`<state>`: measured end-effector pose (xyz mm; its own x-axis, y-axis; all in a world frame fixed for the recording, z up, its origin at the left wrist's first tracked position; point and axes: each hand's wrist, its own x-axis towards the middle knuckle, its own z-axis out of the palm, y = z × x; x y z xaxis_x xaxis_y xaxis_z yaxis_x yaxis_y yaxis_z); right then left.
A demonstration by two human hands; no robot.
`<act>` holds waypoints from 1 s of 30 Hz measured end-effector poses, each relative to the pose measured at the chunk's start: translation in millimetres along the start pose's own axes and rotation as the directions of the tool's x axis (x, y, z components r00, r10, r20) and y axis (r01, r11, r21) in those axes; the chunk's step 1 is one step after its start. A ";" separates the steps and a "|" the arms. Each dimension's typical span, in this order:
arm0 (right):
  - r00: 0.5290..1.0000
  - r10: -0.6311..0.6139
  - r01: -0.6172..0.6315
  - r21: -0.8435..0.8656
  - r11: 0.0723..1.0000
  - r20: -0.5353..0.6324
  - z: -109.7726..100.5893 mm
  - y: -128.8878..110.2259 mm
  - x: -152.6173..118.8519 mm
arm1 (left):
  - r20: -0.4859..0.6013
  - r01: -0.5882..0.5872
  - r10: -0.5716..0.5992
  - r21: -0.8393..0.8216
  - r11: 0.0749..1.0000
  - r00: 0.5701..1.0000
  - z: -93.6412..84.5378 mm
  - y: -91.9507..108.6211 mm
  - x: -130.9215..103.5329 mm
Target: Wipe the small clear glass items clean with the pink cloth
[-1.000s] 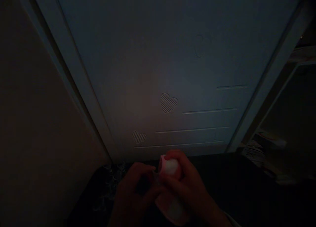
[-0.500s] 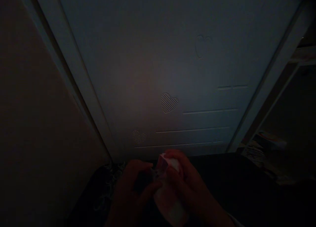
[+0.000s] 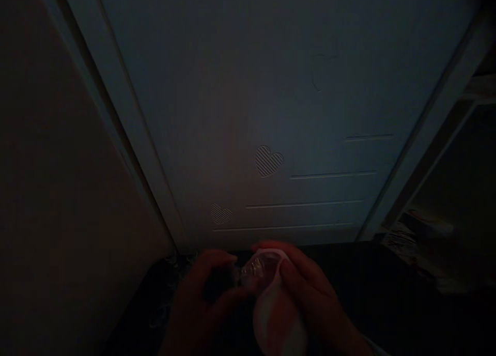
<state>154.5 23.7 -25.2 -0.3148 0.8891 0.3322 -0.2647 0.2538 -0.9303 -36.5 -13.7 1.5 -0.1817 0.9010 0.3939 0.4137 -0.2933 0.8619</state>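
The view is very dark. My right hand (image 3: 315, 294) is closed round the rim of a soft pink-and-white striped pouch or sock-like piece (image 3: 279, 320), whose mouth stands open toward the left. The lower part of it bulges downward below my fingers. At that mouth is a small clear, shiny, ribbed piece (image 3: 252, 268), partly inside the opening. My left hand (image 3: 199, 299) pinches its outer end between thumb and fingers. What lies deeper in the pouch is hidden.
A pale panel (image 3: 217, 113) with engraved hearts and lines stands upright ahead, framed on both sides. Below is a dark surface (image 3: 349, 273) with light curled patterns at its left. A plain wall (image 3: 58, 190) rises on the left; papers or similar clutter (image 3: 422, 232) lie at right.
The mouth of the pouch has widened, and more of the clear piece shows at it. My right hand has shifted slightly right and the pouch hangs rounder.
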 end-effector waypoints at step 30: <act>0.986 -0.161 0.145 -0.278 0.950 -0.035 7.9 -3.8 7.6 | 0.179 -0.341 0.315 0.137 0.930 0.932 0.3 -8.6 2.1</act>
<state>145.9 26.5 -18.0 -0.2364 0.8494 0.4719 -0.0438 0.4758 -0.8785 -40.2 -9.2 -5.2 0.1208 0.8044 0.5816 0.5693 -0.5361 0.6233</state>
